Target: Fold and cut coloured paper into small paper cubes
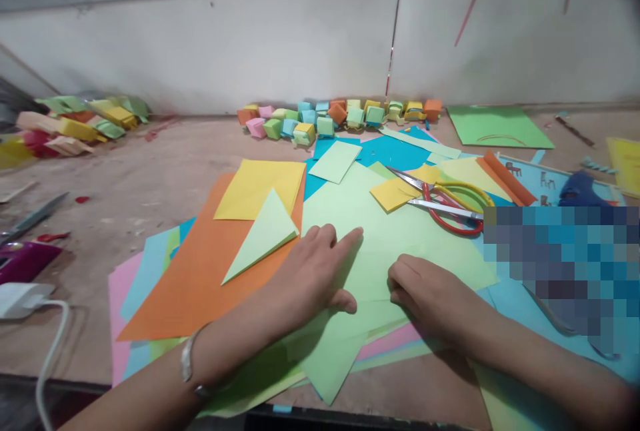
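Note:
My left hand (320,264) rests over a pale green sheet of paper (420,238), thumb and index finger stretched apart, with nothing held. My right hand (425,288) is closed, knuckles up, low over the same sheet. Its fingertips are hidden, so whatever they pinch does not show. Beside my left hand, a folded pale green paper triangle (265,238) lies on an orange sheet (180,298). A yellow paper square (260,188) lies behind the triangle. Scissors (450,208) with red and yellow handles lie beyond my right hand, blades apart, near a small folded yellow paper (393,194).
Small folded paper cubes (325,124) line the wall, and a heap of paper pieces (85,124) lies back left. A green sheet (500,126) is back right. A white charger (25,301) with cable and a knife (35,218) sit left. A blurred-out patch (565,264) covers the right.

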The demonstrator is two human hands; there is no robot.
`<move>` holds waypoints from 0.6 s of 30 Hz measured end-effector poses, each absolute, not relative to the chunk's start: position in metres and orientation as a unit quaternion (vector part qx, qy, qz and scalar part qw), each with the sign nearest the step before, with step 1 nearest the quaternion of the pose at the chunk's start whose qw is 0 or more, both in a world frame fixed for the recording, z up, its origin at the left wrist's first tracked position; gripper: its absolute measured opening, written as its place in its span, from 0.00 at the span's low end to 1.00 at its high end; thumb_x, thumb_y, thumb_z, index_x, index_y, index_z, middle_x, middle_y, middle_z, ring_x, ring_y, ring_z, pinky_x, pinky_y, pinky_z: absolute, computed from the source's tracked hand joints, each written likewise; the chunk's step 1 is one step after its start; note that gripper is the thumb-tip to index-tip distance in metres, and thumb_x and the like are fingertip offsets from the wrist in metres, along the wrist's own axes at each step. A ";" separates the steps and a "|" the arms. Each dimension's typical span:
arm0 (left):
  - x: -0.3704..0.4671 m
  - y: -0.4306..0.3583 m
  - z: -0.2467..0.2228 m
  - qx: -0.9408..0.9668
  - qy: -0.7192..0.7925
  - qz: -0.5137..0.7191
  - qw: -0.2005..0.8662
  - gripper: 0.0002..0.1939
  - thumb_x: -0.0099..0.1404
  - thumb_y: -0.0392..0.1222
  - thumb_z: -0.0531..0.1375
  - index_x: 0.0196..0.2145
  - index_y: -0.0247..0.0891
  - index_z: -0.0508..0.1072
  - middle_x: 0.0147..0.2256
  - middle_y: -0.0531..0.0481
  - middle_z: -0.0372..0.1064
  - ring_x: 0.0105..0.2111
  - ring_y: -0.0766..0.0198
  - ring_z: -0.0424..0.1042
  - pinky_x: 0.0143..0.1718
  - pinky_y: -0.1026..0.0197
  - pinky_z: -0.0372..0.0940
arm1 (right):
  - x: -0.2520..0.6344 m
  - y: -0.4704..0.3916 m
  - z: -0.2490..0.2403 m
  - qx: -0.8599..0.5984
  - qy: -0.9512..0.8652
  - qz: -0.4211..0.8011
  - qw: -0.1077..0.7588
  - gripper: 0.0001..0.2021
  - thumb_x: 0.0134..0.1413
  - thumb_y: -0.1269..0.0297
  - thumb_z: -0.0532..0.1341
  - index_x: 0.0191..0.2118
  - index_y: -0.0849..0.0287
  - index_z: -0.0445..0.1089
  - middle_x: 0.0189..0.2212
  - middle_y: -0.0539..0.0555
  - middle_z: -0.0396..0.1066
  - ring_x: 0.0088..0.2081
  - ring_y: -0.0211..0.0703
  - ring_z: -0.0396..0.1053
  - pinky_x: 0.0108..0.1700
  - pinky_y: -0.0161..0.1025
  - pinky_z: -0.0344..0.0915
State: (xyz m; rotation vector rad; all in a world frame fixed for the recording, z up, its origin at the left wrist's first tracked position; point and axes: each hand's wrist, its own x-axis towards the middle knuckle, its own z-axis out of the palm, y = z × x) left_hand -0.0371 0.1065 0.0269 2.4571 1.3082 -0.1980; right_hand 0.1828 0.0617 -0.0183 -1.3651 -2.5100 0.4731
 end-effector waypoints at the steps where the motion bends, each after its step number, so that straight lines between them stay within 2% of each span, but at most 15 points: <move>1: -0.043 0.106 0.028 0.863 0.467 -0.075 0.176 0.47 0.53 0.51 0.70 0.65 0.40 0.54 0.41 0.45 0.60 0.42 0.52 0.59 0.43 0.54 0.59 | 0.182 0.062 -0.018 -0.469 -0.858 0.166 0.127 0.07 0.54 0.75 0.55 0.29 0.56 0.59 0.27 0.50 0.63 0.28 0.40 0.60 0.28 0.37 0.53; 4: -0.057 0.106 0.033 0.864 0.462 -0.074 0.184 0.43 0.53 0.43 0.69 0.63 0.42 0.57 0.43 0.45 0.60 0.43 0.51 0.60 0.43 0.54 0.59 | 0.181 0.061 -0.016 -0.476 -0.849 0.188 0.130 0.08 0.54 0.75 0.54 0.28 0.56 0.57 0.27 0.50 0.63 0.27 0.39 0.60 0.27 0.36 0.53; 7: -0.056 0.104 0.035 0.880 0.430 -0.039 0.197 0.29 0.62 0.35 0.60 0.60 0.41 0.60 0.47 0.43 0.62 0.46 0.53 0.61 0.45 0.54 0.59 | 0.181 0.060 -0.014 -0.475 -0.853 0.184 0.114 0.08 0.56 0.75 0.52 0.28 0.56 0.57 0.26 0.49 0.62 0.27 0.38 0.59 0.27 0.35 0.53; 9: -0.047 0.103 0.033 0.879 0.432 -0.009 0.202 0.22 0.66 0.35 0.54 0.58 0.39 0.62 0.48 0.42 0.63 0.46 0.54 0.62 0.45 0.54 0.60 | 0.182 0.059 -0.014 -0.468 -0.862 0.160 0.108 0.08 0.56 0.76 0.52 0.29 0.56 0.57 0.26 0.49 0.61 0.26 0.38 0.58 0.27 0.35 0.53; 10: -0.041 0.102 0.031 0.874 0.443 0.003 0.198 0.21 0.66 0.37 0.56 0.56 0.38 0.64 0.47 0.42 0.64 0.46 0.53 0.63 0.44 0.54 0.60 | 0.182 0.059 -0.015 -0.463 -0.867 0.146 0.107 0.08 0.56 0.76 0.52 0.29 0.57 0.58 0.26 0.49 0.61 0.26 0.38 0.58 0.27 0.35 0.53; 13: -0.029 0.104 0.024 0.861 0.471 0.020 0.193 0.24 0.58 0.41 0.65 0.53 0.39 0.68 0.43 0.44 0.68 0.43 0.52 0.65 0.41 0.55 0.61 | 0.185 0.057 -0.016 -0.448 -0.880 0.101 0.118 0.09 0.58 0.76 0.51 0.29 0.57 0.62 0.26 0.50 0.61 0.26 0.39 0.58 0.27 0.36 0.53; 15: -0.026 0.106 0.021 0.842 0.492 0.031 0.219 0.26 0.56 0.40 0.66 0.52 0.40 0.68 0.36 0.48 0.70 0.39 0.55 0.68 0.36 0.57 0.61 | 0.187 0.058 -0.013 -0.448 -0.880 0.066 0.143 0.10 0.58 0.75 0.50 0.30 0.57 0.65 0.27 0.51 0.64 0.27 0.40 0.59 0.27 0.37 0.55; 18: -0.027 0.109 0.022 0.807 0.523 0.059 0.269 0.14 0.57 0.39 0.64 0.43 0.40 0.73 0.28 0.53 0.68 0.30 0.60 0.67 0.29 0.61 0.57 | 0.190 0.067 -0.003 -0.455 -0.864 0.005 0.216 0.09 0.58 0.72 0.54 0.41 0.58 0.70 0.38 0.60 0.71 0.37 0.49 0.66 0.37 0.44 0.63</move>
